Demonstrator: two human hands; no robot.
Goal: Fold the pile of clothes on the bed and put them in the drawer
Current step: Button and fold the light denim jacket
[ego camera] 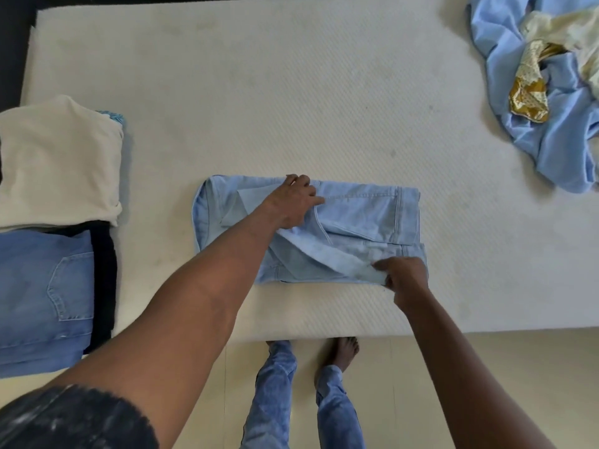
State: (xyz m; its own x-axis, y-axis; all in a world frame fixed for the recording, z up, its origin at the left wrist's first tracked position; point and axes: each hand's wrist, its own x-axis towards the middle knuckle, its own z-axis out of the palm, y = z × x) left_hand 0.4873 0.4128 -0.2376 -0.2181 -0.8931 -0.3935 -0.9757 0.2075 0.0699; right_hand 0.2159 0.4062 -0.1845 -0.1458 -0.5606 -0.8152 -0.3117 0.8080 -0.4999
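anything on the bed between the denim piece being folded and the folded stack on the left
Nothing visible. Bare white mattress lies between the light blue denim garment, held by the left hand and right hand, and the folded cream top and blue jeans. The drawer is out of view.

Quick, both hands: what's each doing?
Left hand: open, pressing flat on the light denim garment.
Right hand: pinching that garment's near edge.
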